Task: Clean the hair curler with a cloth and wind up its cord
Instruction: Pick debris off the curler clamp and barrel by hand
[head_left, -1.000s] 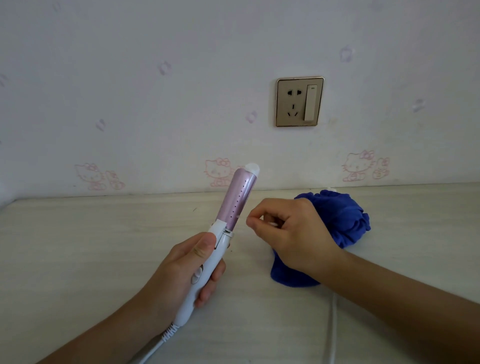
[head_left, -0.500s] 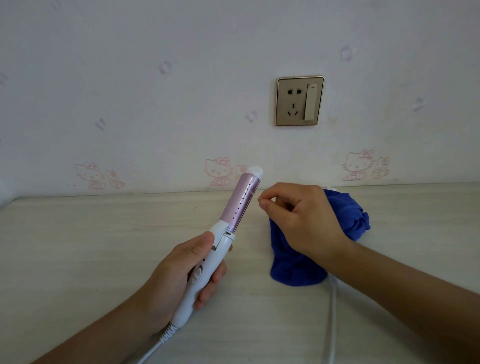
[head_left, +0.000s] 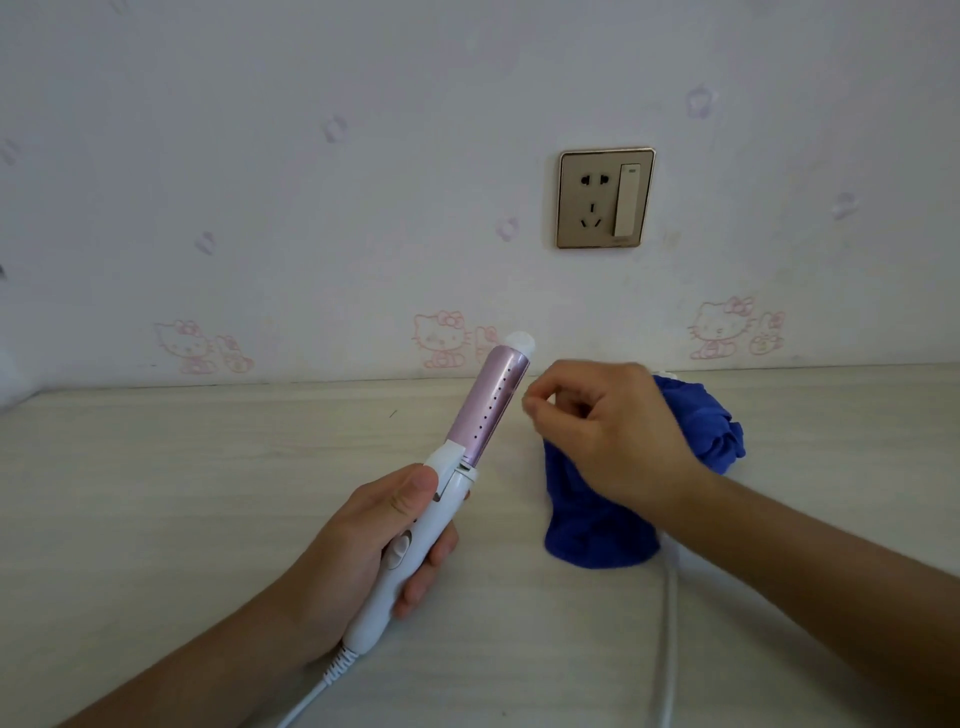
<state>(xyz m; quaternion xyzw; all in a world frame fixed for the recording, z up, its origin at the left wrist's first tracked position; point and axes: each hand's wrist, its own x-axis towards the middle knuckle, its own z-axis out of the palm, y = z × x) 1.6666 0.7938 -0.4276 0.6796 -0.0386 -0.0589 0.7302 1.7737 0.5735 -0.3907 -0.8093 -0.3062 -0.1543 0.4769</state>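
Observation:
My left hand (head_left: 363, 551) grips the white handle of the hair curler (head_left: 483, 415), which tilts up and to the right with its pink barrel and white tip raised above the table. Just right of the barrel hovers my right hand (head_left: 608, 436), its thumb and forefinger pinched together; nothing visible sits between them. The blue cloth (head_left: 597, 540) lies crumpled on the table under and behind that hand. The curler's white cord (head_left: 667, 623) leaves the handle's base at the lower left and another stretch runs along the table below the cloth.
The pale wood-grain table (head_left: 182, 493) meets a wall with pink cartoon-cat prints. A gold wall socket with a switch (head_left: 605, 197) is mounted above the cloth, with nothing plugged in.
My right hand has risen from in front of the cloth and moved up-left to the curler's barrel, fingers still pinched. The curler has tilted slightly higher in my left hand.

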